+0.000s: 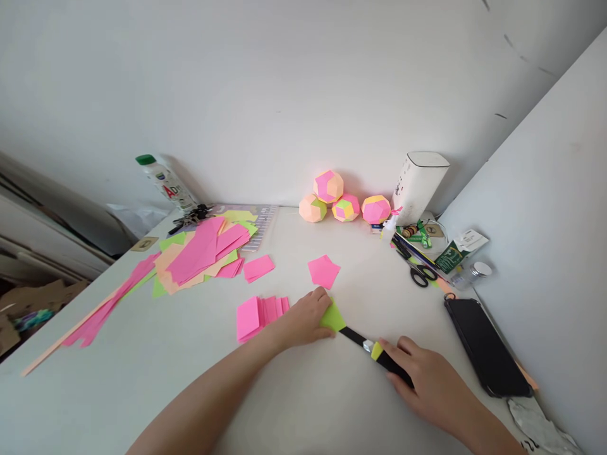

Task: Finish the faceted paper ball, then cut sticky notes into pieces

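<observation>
My left hand (306, 319) presses down on a small green paper piece (333, 317) on the white table (142, 360), fingers closed over its left part. My right hand (424, 379) grips a black and yellow utility knife (374, 349) whose tip lies against the green paper's lower right edge. A fanned stack of folded pink papers (260, 315) sits just left of my left hand. A pink folded piece (323, 270) lies a little beyond it, and another pink piece (258, 267) lies further left.
A pile of pink, green and peach sheets (203, 256) and long strips (102, 313) cover the left. Paper polyhedra (346, 202) stand by the back wall beside a white box (420, 183). Scissors (417, 268), pens, a small jar and a black phone (486, 344) lie on the right.
</observation>
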The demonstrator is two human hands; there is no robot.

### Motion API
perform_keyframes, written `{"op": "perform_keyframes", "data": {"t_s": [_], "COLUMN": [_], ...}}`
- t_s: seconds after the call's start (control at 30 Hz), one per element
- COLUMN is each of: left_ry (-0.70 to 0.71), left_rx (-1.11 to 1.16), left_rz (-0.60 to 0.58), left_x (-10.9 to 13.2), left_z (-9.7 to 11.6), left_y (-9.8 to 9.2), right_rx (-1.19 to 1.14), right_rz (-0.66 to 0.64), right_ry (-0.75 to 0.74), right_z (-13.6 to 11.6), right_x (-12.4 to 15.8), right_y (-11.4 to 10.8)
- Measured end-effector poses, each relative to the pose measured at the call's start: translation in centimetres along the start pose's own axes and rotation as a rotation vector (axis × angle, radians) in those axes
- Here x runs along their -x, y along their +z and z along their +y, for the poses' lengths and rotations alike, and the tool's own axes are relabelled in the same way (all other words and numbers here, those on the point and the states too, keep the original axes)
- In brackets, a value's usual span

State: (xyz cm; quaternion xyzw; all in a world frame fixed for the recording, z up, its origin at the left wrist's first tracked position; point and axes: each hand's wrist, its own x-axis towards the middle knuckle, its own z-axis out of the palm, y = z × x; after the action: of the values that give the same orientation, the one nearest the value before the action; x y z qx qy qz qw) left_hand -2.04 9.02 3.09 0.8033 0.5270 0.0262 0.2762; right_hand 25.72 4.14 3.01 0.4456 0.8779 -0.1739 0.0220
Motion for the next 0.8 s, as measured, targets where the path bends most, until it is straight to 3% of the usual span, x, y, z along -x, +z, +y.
{"op": "perform_keyframes", "data": {"t_s": [0.43, 0.8], "left_ry": [0.023, -0.005], "left_rx": [0.027, 0.041], "left_rz": [0.034, 0.021], "left_x": [0.0, 0.2], "left_z": [-0.3, 0.0], "left_y": [0.3, 0.1], "right_rx": [0.025, 0.066], "right_rz": [0.058, 0.026], "right_ry": [0.007, 0.048], "right_z": [0.0, -0.7], "right_x": [-0.1, -1.2], "right_y": [0.1, 0.1]}}
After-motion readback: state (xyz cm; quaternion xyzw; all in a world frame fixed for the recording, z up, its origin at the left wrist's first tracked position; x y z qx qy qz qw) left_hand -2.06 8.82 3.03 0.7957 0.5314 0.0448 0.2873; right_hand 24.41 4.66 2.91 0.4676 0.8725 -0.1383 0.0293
